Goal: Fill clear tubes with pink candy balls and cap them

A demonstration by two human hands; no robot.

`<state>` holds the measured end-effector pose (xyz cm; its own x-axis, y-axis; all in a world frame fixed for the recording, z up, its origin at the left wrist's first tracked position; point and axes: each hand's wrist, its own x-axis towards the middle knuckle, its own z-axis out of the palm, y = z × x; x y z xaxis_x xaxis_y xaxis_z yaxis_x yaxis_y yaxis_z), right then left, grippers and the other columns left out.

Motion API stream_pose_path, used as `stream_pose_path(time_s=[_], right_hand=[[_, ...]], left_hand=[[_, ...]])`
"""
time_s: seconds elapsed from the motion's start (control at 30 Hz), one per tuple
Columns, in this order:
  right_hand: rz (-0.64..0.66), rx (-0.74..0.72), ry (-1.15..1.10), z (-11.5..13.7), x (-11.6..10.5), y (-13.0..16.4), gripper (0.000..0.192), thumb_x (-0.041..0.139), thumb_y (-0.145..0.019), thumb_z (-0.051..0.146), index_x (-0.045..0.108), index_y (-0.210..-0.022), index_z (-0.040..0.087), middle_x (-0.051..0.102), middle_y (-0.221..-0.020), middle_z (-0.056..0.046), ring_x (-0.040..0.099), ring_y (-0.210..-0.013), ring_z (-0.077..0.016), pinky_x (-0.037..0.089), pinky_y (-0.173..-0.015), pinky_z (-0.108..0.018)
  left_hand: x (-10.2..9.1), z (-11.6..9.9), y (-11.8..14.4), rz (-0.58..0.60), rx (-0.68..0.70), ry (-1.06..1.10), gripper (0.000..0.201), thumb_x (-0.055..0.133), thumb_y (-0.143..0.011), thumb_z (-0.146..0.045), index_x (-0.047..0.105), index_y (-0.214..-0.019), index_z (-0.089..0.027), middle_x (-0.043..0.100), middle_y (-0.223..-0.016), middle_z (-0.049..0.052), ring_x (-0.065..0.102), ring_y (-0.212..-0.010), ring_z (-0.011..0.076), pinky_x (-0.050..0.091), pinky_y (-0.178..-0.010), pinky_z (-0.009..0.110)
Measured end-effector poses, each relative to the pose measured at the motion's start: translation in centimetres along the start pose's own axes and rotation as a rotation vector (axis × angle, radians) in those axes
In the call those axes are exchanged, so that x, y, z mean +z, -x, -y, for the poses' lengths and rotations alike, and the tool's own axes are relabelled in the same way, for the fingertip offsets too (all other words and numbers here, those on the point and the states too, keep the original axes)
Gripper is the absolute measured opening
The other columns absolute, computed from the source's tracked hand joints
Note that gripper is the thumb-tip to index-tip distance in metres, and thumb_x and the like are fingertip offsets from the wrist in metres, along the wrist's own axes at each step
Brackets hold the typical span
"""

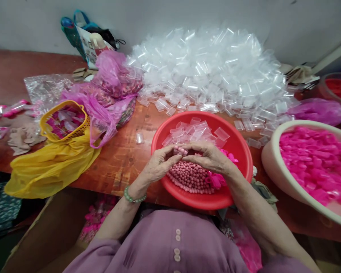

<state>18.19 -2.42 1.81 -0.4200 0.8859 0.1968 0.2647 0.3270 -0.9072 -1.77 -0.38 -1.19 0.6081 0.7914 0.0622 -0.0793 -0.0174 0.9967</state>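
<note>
both hands over red basin on the counter: left hand and right hand pinch small pink beads together. filling step judged underway; next needs a clear tube picked up.

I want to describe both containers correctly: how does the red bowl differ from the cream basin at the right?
The red bowl is smaller and holds clear tubes, pink beads and some pink parts; the cream basin holds only bright pink parts. Both hands work over the red bowl; none is at the cream basin. Both are round and stand on the table.
</note>
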Motion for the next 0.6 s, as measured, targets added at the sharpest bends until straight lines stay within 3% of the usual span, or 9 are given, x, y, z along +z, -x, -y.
stream_pose_path(time_s=[0.13,0.23,0.33,0.43,0.6], right_hand=[[-0.123,-0.044,0.163,-0.4,0.2,0.0,0.028,0.072,-0.084,0.034,0.068,-0.107,0.018,0.071,-0.087,-0.004,0.064,-0.072,-0.0132,0.053,-0.067,-0.026],[-0.188,-0.119,0.198,-0.4,0.5,-0.1,0.035,0.074,-0.083,0.03,0.062,-0.113,0.018,0.068,-0.091,-0.004,0.061,-0.07,-0.0119,0.051,-0.063,-0.025],[-0.175,-0.15,0.21,-0.3,0.7,-0.2,0.023,0.072,-0.084,0.027,0.062,-0.104,0.019,0.066,-0.09,-0.003,0.061,-0.072,-0.0118,0.05,-0.065,-0.025],[-0.176,-0.106,0.128,-0.3,0.8,-0.2,0.018,0.073,-0.084,0.031,0.061,-0.092,0.019,0.063,-0.083,-0.001,0.059,-0.07,-0.0117,0.049,-0.064,-0.025],[-0.211,0.046,-0.058,-0.2,1.1,-0.5,0.035,0.078,-0.076,0.045,0.053,-0.078,0.02,0.057,-0.074,0.002,0.051,-0.063,-0.0101,0.044,-0.057,-0.024]], left_hand=[[0.6,0.0,0.0,-0.102,0.011,0.044,0.021,0.061,-0.091,-0.033,0.067,-0.102,-0.016,0.07,-0.103,0.005,0.064,-0.103,0.0177,0.047,-0.097,0.029],[0.7,0.0,-0.1,-0.095,0.023,-0.03,0.021,0.06,-0.091,-0.034,0.065,-0.099,-0.015,0.069,-0.097,0.005,0.063,-0.095,0.0169,0.048,-0.089,0.028],[0.6,-0.2,-0.1,-0.068,0.026,-0.116,0.021,0.057,-0.092,-0.035,0.062,-0.092,-0.015,0.065,-0.087,0.003,0.06,-0.084,0.015,0.047,-0.079,0.026],[0.5,-0.3,-0.1,-0.062,0.02,-0.107,0.019,0.056,-0.092,-0.035,0.058,-0.092,-0.016,0.065,-0.09,0.003,0.06,-0.086,0.0154,0.047,-0.081,0.026],[0.4,-0.2,-0.4,-0.041,0.019,-0.065,0.02,0.057,-0.091,-0.036,0.056,-0.092,-0.016,0.064,-0.094,0.004,0.06,-0.091,0.0157,0.047,-0.085,0.027]])
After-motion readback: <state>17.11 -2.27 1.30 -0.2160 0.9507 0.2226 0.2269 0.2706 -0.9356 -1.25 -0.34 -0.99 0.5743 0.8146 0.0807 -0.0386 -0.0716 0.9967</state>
